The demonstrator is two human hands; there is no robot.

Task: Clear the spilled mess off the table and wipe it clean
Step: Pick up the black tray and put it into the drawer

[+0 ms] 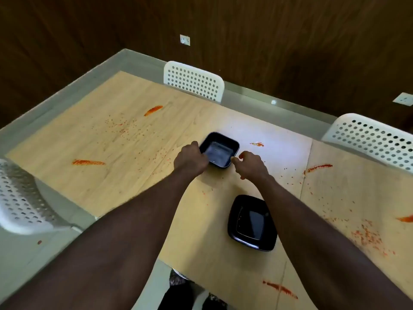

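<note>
Well in from every edge of the table (134,175), the black dish (220,152) looks light, stiff, slick, best held by opposite rims: the left hand (191,159) grips one, curled fingers of the right hand (250,165) meet the other, hold unclear

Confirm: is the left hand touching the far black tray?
Touching. The head view shows the left hand gripping the left rim of the far black tray, with no gap.
</note>
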